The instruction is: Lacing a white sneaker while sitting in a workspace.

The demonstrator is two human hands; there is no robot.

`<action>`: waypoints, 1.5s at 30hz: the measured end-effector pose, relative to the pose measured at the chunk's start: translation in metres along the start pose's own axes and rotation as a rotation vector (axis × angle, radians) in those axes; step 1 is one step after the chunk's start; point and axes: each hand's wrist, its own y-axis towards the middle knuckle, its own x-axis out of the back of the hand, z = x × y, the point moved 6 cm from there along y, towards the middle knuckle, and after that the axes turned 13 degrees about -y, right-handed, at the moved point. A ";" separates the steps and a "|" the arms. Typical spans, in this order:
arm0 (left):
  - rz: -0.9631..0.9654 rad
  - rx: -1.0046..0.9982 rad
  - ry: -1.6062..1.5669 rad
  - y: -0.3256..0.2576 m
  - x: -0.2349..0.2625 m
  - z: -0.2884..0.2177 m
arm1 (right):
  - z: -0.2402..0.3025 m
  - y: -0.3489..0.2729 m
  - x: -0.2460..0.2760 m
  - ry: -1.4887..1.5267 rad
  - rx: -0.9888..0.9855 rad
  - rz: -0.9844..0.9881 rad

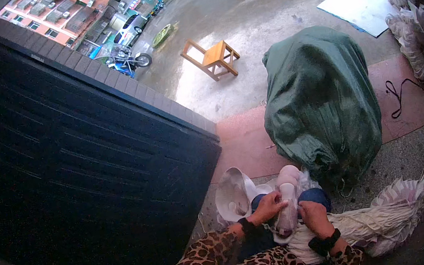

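A pale tube-shaped piece (287, 206) is being held on the lap, pinched by the left hand (267, 207) and clasped by the right hand (314, 217) (finished stack (383, 214) beside, big green sack (323, 105) apparently untouched).

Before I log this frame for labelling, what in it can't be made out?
- Head view: contents of the green sack, wrapped shut.
- Pale piece in the left hand and right hand: kind unclear, partly covered by both.
- White bundle: near end hidden behind the right forearm.
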 end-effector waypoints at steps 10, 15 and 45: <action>0.037 0.058 -0.025 0.021 0.000 -0.006 | -0.013 0.009 -0.006 -0.173 0.089 0.091; -0.037 0.088 -0.043 0.019 0.002 -0.012 | -0.009 0.005 -0.013 -0.261 0.144 0.136; -0.079 0.067 -0.122 -0.005 0.007 0.007 | 0.008 0.015 -0.036 -0.273 0.109 -0.100</action>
